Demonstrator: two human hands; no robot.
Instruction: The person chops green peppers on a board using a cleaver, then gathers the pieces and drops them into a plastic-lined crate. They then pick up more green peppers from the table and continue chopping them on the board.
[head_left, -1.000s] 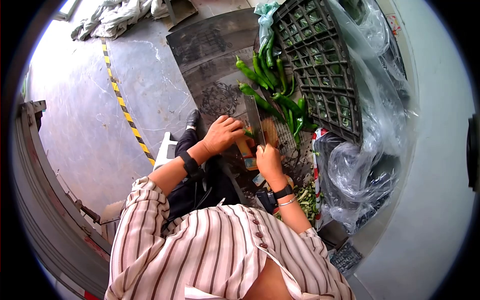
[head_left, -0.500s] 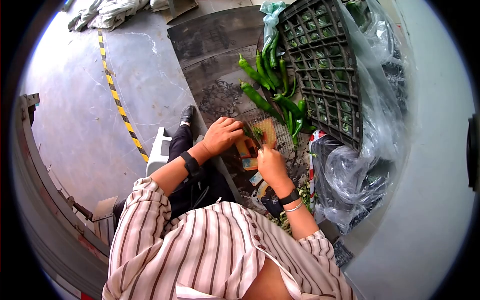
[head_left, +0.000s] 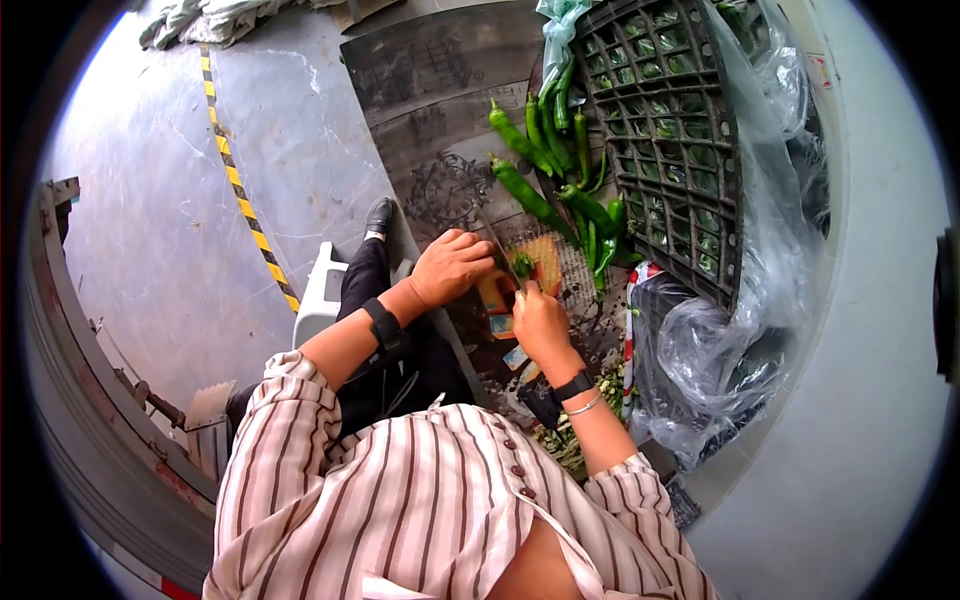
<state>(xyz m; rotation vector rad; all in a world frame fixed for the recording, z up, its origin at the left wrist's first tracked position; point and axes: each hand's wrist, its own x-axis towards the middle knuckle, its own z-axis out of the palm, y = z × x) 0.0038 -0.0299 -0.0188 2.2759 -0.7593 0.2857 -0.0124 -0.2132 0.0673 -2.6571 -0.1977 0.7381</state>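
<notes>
My left hand (head_left: 455, 268) is closed, its fingertips on a green pepper that is mostly hidden. In my right hand (head_left: 541, 325) is the handle of a knife; its thin dark blade (head_left: 505, 252) runs up and left past my left fingertips. Small green pieces (head_left: 522, 264) lie against the blade, over an orange patterned surface (head_left: 545, 262). Beyond my hands, several long green peppers (head_left: 530, 195) are piled on the dark worn board (head_left: 430, 140).
A black plastic crate (head_left: 670, 140) stands tilted at the right, with clear plastic (head_left: 710, 345) beside it. Pale green scraps (head_left: 570, 445) lie near my right wrist. A white stool (head_left: 318, 295) and yellow-black floor tape (head_left: 240, 195) are at the left.
The view has shifted slightly, so the peppers and crate appear farther right. My right hand is a little closer to my left, and more of the green pieces show by the blade.
</notes>
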